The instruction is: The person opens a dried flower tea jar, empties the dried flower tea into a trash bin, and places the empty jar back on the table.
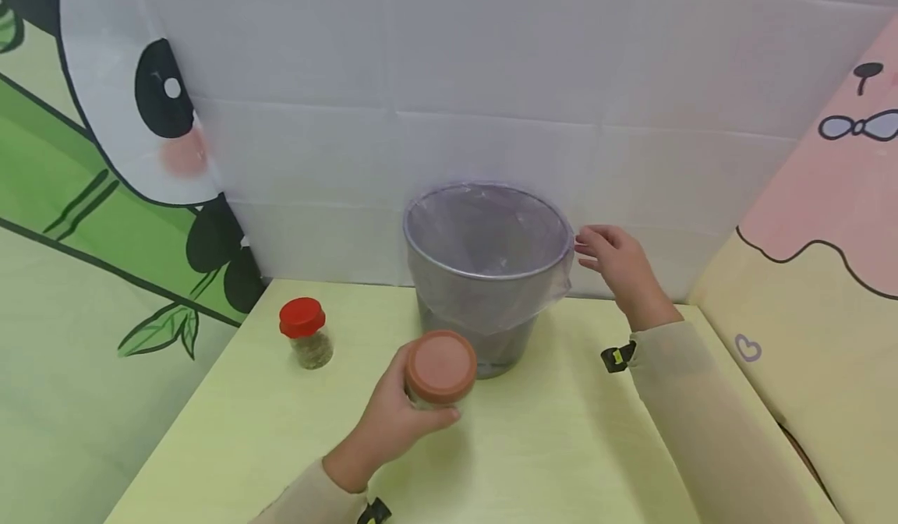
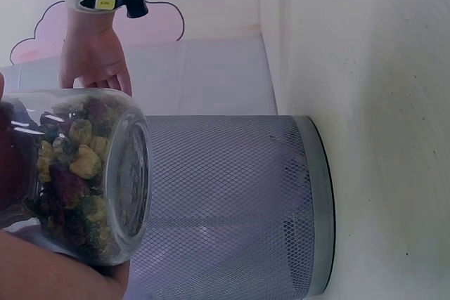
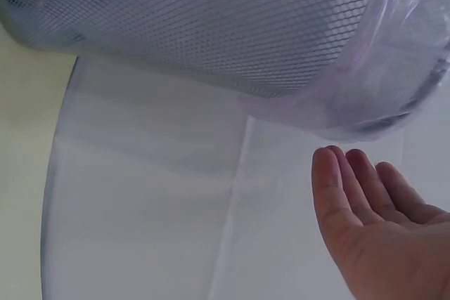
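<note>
The person's two hands are well apart. The left hand [image 1: 393,423] grips a clear jar [image 2: 81,173], thumb on one side and fingers curled round the other. The jar is roughly upright, its brownish-orange lid [image 1: 441,366] on, and is held clear of the table [image 1: 561,446], in front of the bin. Contents noted through the wall: dried-looking pieces, yellowish and dark red.

The right hand [image 1: 624,270] holds nothing. Its fingers are extended, slightly bent, and lie just beside the bin's right edge; in the right wrist view a small gap separates the fingertips from the liner.

The bin [image 1: 501,348] is grey metal mesh and stands upright near the white backdrop [image 1: 491,64]. A thin translucent liner [image 1: 463,302] lines it and folds down outside the rim.

A second jar [image 1: 312,350], red-capped and holding greenish-brown matter, stands on the table left of the bin, well apart from it.
</note>
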{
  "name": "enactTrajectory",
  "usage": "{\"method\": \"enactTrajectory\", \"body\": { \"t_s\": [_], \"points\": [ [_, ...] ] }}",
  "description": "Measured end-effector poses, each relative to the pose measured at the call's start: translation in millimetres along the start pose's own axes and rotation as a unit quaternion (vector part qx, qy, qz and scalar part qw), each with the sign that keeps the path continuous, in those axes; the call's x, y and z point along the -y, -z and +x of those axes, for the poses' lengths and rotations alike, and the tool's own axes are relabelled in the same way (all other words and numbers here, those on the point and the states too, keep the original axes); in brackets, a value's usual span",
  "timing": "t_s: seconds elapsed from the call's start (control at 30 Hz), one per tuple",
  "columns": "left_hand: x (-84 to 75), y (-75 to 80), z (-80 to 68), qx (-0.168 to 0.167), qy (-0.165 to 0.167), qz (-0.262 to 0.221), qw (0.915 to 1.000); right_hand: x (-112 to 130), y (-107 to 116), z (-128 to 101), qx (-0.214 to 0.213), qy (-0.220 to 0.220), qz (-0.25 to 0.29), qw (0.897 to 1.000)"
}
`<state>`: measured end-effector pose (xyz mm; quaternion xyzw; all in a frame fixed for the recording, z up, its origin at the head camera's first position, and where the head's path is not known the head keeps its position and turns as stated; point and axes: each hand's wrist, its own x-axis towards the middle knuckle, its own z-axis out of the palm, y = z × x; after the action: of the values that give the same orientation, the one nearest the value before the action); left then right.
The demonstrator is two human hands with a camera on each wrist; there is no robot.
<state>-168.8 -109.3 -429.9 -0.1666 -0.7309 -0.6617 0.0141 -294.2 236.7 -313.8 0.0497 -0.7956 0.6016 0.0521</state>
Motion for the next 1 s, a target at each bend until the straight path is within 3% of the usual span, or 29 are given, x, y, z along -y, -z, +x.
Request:
{"method": "enactTrajectory", "body": {
  "t_s": [0.17, 0.4, 0.57, 0.83, 1.0],
  "points": [
    [0.6, -2.5, 2.5, -0.007, -0.015, -0.011, 0.9998, -4, -9, -13, -0.014, 0.052, 0.009, 0.999],
    [3.8, -12.2, 6.8, -0.005, -0.021, -0.033, 0.9992, -27, -22, -46, -0.020, 0.087, 0.053, 0.995],
    [3.3, -16.0, 9.2, -0.028, -0.039, -0.029, 0.9985, -37, -31, -68, -0.021, 0.117, 0.074, 0.990],
    [2.4, -14.3, 8.4, -0.049, -0.038, -0.053, 0.9967, -43, -45, -99, -0.068, 0.142, 0.141, 0.977],
    [2.6, -17.0, 7.3, -0.046, -0.034, -0.036, 0.9977, -45, -53, -113, -0.082, 0.176, 0.123, 0.973]
  ]
}}
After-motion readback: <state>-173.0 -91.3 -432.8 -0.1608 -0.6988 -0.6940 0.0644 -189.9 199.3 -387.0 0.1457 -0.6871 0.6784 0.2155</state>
